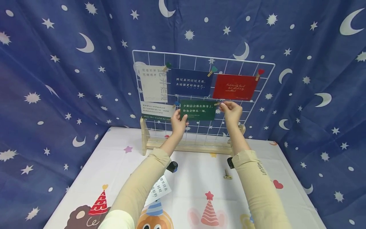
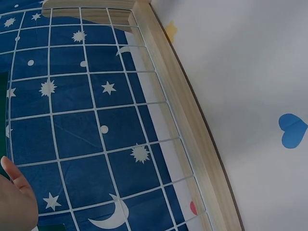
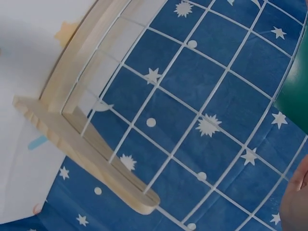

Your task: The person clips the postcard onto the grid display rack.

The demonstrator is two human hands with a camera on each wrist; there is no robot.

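A green card [image 1: 200, 114] with white writing stands upright against the white wire grid [image 1: 203, 57]. My left hand [image 1: 179, 124] pinches its left edge, thumb over the front. At the card's upper right corner, my right hand [image 1: 233, 114] holds a small wooden clothespin [image 1: 216, 104] between thumb and fingers. The clothespin's tip overlaps the corner; part of it is hidden by the fingers. In the left wrist view, only part of the left hand [image 2: 19, 202] shows at the lower left. The right wrist view shows the card [image 3: 296, 91] above the right hand [image 3: 294, 202].
Clipped to the grid are a white card [image 1: 151, 86], a blue card [image 1: 187, 90], a red card [image 1: 234, 90] and a white-and-green card [image 1: 157, 109]. A wooden base [image 1: 188, 147] supports it. On the table lie a clothespin [image 1: 227, 176] and a white card [image 1: 160, 189], partly behind the left sleeve.
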